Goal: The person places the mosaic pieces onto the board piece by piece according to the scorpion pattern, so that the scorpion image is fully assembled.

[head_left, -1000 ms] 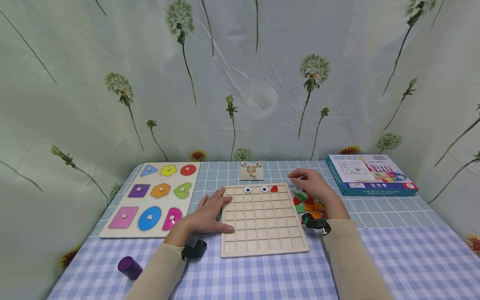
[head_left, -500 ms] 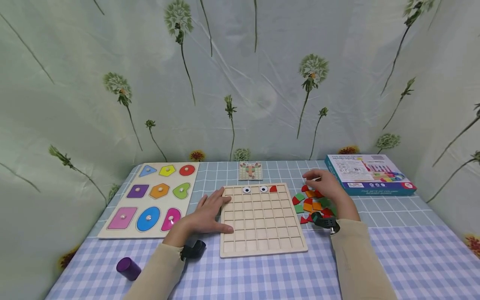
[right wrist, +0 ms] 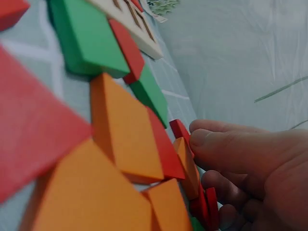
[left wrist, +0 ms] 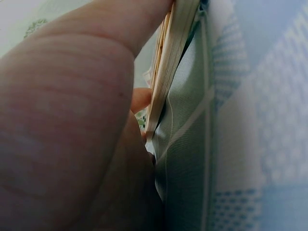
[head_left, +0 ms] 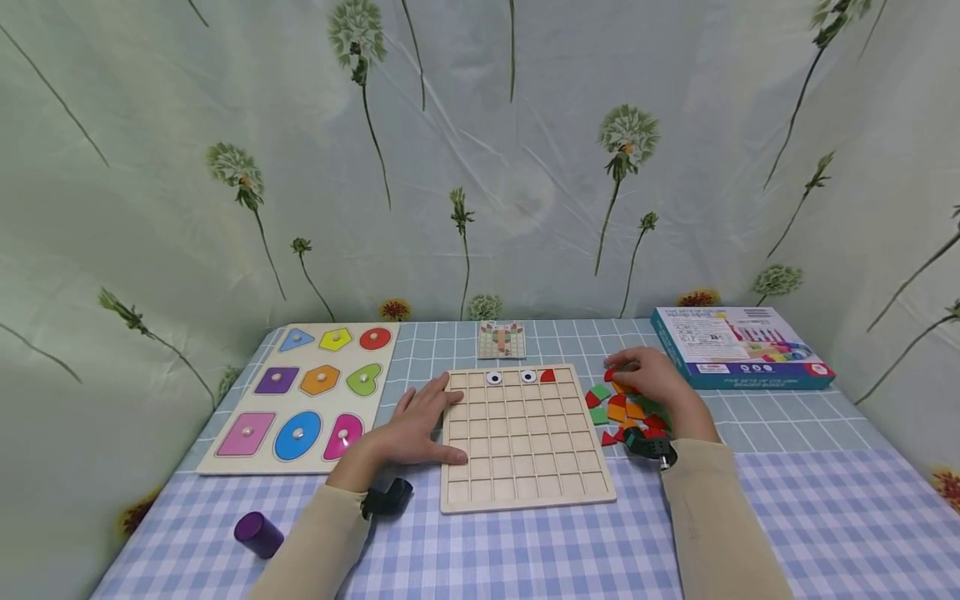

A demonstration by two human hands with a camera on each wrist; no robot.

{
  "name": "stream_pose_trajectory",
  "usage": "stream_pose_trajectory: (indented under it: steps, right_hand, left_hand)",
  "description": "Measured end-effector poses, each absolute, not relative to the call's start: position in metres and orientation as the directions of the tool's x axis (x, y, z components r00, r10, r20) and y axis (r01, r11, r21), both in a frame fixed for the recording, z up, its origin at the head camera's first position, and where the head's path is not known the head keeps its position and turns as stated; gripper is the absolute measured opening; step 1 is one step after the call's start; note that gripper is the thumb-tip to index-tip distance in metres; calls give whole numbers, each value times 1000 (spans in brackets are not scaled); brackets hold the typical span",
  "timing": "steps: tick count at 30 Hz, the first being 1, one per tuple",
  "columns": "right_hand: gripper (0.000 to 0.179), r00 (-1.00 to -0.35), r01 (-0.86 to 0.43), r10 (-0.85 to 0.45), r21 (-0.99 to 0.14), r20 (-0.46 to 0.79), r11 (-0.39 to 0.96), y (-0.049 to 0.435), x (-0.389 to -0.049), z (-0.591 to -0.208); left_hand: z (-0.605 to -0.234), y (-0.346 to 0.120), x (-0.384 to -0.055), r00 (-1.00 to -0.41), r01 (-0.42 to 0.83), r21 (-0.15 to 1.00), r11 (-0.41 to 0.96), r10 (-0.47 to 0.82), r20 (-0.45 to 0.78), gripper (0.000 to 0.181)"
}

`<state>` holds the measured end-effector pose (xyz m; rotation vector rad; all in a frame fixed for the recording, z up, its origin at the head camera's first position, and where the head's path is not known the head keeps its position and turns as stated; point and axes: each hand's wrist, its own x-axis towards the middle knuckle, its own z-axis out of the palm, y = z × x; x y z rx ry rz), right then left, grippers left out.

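Observation:
A square wooden grid board (head_left: 525, 450) lies in the middle of the table. Along its top row sit two white eye tiles (head_left: 493, 378) and a red quarter-round tile (head_left: 548, 377). My left hand (head_left: 420, 425) rests on the board's left edge, fingers spread, thumb on the lower left rim; in the left wrist view it covers much of the board's side (left wrist: 169, 67). At the far side of a loose pile of tiles, my right hand (head_left: 648, 375) reaches down, thumb and index fingertips right at a small red tile (right wrist: 178, 129). Orange tiles (right wrist: 127, 130) and green tiles (right wrist: 89, 38) lie nearby.
A small pattern card (head_left: 502, 341) lies behind the board. To the left is a shape puzzle board (head_left: 285, 392) with knobbed pieces, and a purple cylinder (head_left: 258, 535) stands in front of it. A flat toy box (head_left: 742, 348) lies at the back right.
My right hand has moved right from beside the board's top corner to over the tile pile, then lowered slightly onto its far edge. My left hand stays on the board.

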<state>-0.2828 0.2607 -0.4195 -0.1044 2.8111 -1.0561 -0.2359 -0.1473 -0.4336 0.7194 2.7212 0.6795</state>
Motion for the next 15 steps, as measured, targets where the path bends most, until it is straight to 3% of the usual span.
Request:
stream_pose_trajectory:
  steps: [15]
  right_hand:
    - [20, -993, 7, -70, -658, -90, 753, 257, -281, -418]
  left_hand:
    - [-433, -147, -236, -850, 404, 491, 772, 515, -111, 99]
